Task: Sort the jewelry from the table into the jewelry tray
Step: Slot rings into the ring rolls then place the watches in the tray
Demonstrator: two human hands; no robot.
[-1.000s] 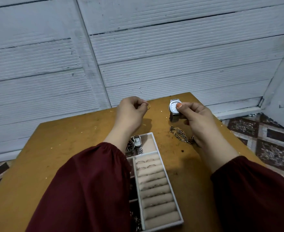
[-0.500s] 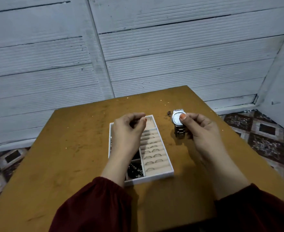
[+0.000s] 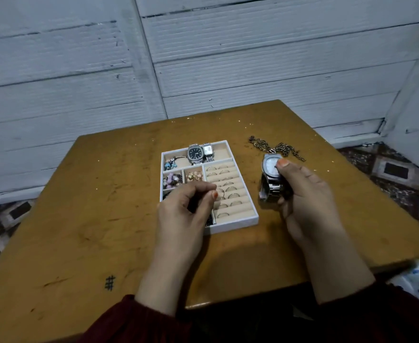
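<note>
A white jewelry tray (image 3: 238, 225) lies mid-table, with ring rolls on its right side and small compartments on its left. Two watches (image 3: 200, 152) lie in its far compartment. My left hand (image 3: 186, 211) hovers over the tray's near left and pinches a thin ring (image 3: 220, 193) between thumb and forefinger, just above the ring rolls. My right hand (image 3: 302, 196) is to the right of the tray and grips a silver watch (image 3: 270, 178) with a pale dial, thumb on the dial's edge. A dark chain (image 3: 277, 147) lies on the table beyond that watch.
The brown wooden table (image 3: 84, 219) stands against a white panelled wall (image 3: 203, 58). Several rings sit in the ring rolls (image 3: 228, 184); beads and charms fill the small compartments (image 3: 172, 179). Patterned floor tiles (image 3: 396, 172) show to the right. A pen mark (image 3: 110, 282) is near the front edge.
The camera view has pulled back, so the whole tray now shows. My left hand has come down with the ring to the ring rolls. My right hand still grips the silver watch.
</note>
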